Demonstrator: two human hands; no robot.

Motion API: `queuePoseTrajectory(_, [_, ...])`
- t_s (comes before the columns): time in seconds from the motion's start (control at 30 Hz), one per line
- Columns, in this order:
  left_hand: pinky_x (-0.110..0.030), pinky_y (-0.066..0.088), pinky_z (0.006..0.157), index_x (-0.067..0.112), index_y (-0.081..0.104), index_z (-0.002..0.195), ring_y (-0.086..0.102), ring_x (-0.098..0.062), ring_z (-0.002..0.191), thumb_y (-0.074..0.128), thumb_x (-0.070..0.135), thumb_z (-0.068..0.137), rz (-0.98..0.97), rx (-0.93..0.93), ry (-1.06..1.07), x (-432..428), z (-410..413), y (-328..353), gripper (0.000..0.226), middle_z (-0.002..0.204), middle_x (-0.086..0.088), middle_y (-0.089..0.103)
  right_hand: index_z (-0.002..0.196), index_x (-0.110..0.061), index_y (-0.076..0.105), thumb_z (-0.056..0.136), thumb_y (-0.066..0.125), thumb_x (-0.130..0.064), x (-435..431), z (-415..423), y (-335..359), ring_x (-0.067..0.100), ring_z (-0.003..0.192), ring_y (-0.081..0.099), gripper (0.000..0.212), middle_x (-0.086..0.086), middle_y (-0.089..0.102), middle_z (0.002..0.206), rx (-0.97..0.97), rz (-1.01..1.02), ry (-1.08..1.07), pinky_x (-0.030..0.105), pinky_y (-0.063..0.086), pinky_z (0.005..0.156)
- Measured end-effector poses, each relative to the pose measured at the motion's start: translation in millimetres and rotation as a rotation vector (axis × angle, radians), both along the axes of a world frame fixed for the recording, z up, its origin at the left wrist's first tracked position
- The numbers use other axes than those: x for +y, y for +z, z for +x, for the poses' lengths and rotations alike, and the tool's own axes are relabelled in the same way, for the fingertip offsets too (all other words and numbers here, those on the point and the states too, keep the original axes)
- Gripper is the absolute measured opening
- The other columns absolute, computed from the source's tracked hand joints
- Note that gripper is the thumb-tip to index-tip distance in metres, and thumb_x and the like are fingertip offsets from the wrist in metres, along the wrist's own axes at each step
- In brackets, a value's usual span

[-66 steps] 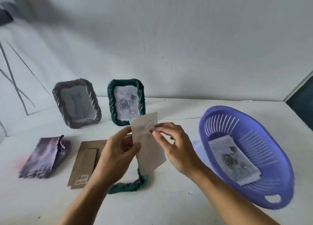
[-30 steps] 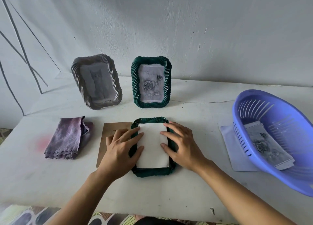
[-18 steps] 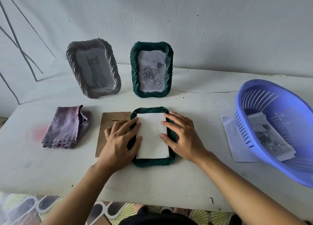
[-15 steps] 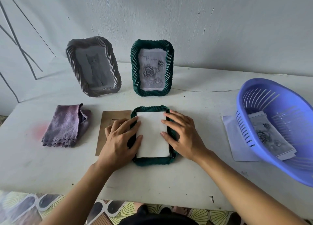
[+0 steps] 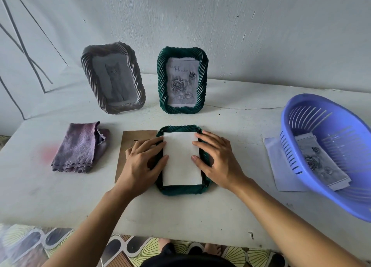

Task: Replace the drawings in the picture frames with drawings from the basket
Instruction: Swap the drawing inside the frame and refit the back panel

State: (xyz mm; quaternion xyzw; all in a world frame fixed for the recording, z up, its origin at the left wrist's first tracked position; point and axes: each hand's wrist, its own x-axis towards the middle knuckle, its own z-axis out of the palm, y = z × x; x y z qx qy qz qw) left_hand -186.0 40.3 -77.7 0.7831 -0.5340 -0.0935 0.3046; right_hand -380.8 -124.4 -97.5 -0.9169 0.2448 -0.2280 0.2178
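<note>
Left hand [image 5: 140,163], right hand [image 5: 217,162] pressing paper [image 5: 181,160] into face-down frame [image 5: 180,191], fingers near-straight, gripping nothing; best seating corners evenly.

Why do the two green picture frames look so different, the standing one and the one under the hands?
The standing green frame is upright; the lying green frame lies flat. The standing green frame shows a rose drawing; the lying green frame shows only blank white paper. Nothing touches the standing green frame; the left hand and right hand press on the lying green frame. Both share the same twisted green rim.
</note>
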Motion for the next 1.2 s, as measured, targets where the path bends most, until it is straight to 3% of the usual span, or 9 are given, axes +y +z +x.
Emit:
queuePoseTrajectory(0.13, [-0.029,0.049,0.094,0.020,0.073,0.117,0.061,-0.011,0.110,0.069,0.030,0.088,-0.161,0.078,0.075,0,6,14,0.030,0.122,0.006,0.063,0.124,-0.021,0.067,0.093,0.058,-0.046,1,-1,0,0.007,0.144,0.034,0.041,-0.007,0.053,0.146,-0.007,0.012,-0.002,0.041,0.031,0.114])
queuePoseTrajectory(0.2, [-0.037,0.053,0.090,0.018,0.074,0.109,0.064,-0.019,0.102,0.073,0.019,0.087,-0.170,0.004,0.173,3,10,18,0.022,0.113,0.003,0.065,0.125,-0.021,0.067,0.093,0.056,-0.048,0,-1,0,0.006,0.144,0.033,0.043,-0.007,0.052,0.146,-0.001,0.017,-0.001,0.040,0.030,0.114])
queuePoseTrajectory(0.37, [-0.044,0.047,0.095,0.029,0.070,0.118,0.053,-0.032,0.114,0.073,0.037,0.086,0.217,-0.027,0.355,13,16,31,0.033,0.122,-0.003,0.058,0.125,-0.022,0.066,0.095,0.053,-0.050,0,-1,2,0.005,0.144,0.032,0.044,-0.008,0.050,0.148,-0.005,0.037,0.001,0.036,0.027,0.115])
queuePoseTrajectory(0.5, [-0.046,0.045,0.098,0.026,0.067,0.125,0.052,-0.036,0.114,0.076,0.031,0.083,0.270,-0.040,0.294,16,13,35,0.043,0.124,-0.007,0.058,0.125,-0.022,0.067,0.095,0.057,-0.046,-1,-1,4,0.007,0.143,0.035,0.040,-0.007,0.051,0.147,-0.035,0.054,0.004,0.037,0.028,0.116])
queuePoseTrajectory(0.63, [-0.045,0.047,0.093,0.029,0.066,0.117,0.055,-0.038,0.109,0.065,0.025,0.083,0.324,-0.047,0.317,12,12,40,0.034,0.123,-0.009,0.059,0.125,-0.022,0.066,0.095,0.061,-0.042,-2,-3,2,0.010,0.142,0.037,0.037,-0.007,0.050,0.147,-0.046,0.078,0.002,0.039,0.030,0.116])
queuePoseTrajectory(0.8, [-0.044,0.039,0.092,0.017,0.070,0.113,0.058,-0.039,0.097,0.052,0.023,0.089,0.273,-0.117,0.256,15,9,44,0.031,0.117,-0.014,0.067,0.126,-0.021,0.066,0.095,0.058,-0.043,-1,-3,2,0.010,0.140,0.040,0.039,-0.007,0.050,0.147,-0.054,0.094,-0.004,0.039,0.032,0.115])
queuePoseTrajectory(0.93, [-0.047,0.050,0.088,0.021,0.071,0.115,0.063,-0.035,0.095,0.043,0.025,0.087,0.203,-0.024,0.189,20,14,53,0.039,0.112,-0.008,0.069,0.127,-0.020,0.066,0.094,0.062,-0.041,0,-4,2,0.012,0.141,0.038,0.039,-0.006,0.049,0.149,-0.030,0.090,0.003,0.038,0.030,0.116])
queuePoseTrajectory(1.07, [-0.032,0.045,0.083,0.027,0.067,0.129,0.061,-0.021,0.098,0.050,0.016,0.095,0.138,0.109,0.239,27,21,58,0.040,0.112,-0.003,0.067,0.125,-0.020,0.068,0.093,0.064,-0.041,0,-4,2,0.013,0.141,0.038,0.038,-0.005,0.050,0.148,-0.014,0.078,0.001,0.040,0.030,0.116])
queuePoseTrajectory(1.2, [-0.011,0.043,0.075,0.042,0.064,0.124,0.065,-0.007,0.095,0.054,0.011,0.097,0.088,0.278,0.293,30,19,67,0.043,0.105,0.008,0.068,0.124,-0.020,0.068,0.093,0.064,-0.041,0,-3,3,0.012,0.141,0.038,0.038,-0.006,0.049,0.148,-0.009,0.076,-0.003,0.038,0.029,0.116])
